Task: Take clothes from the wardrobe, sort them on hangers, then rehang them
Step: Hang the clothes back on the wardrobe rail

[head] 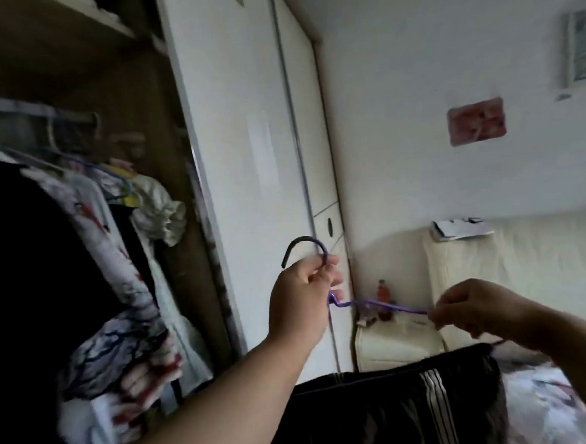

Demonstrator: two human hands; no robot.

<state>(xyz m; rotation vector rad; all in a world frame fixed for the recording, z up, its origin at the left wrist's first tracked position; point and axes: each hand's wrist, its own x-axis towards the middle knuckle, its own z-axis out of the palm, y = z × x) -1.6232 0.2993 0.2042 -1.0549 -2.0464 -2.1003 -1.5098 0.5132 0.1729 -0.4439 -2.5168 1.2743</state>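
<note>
Left hand (303,296): fingers curled round neck of purple hanger (386,304), just under hook. Right hand (468,310): fingertips pinching outer end of hanger's sloping arm. Black striped garment (416,406) hangs directly below both hands. Hung clothes (108,250) in open wardrobe (196,227), left of left hand.

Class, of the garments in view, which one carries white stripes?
The black garment draped on the purple hanger outside the wardrobe; those on the rail are plain or blotch-patterned, unstriped.
</note>
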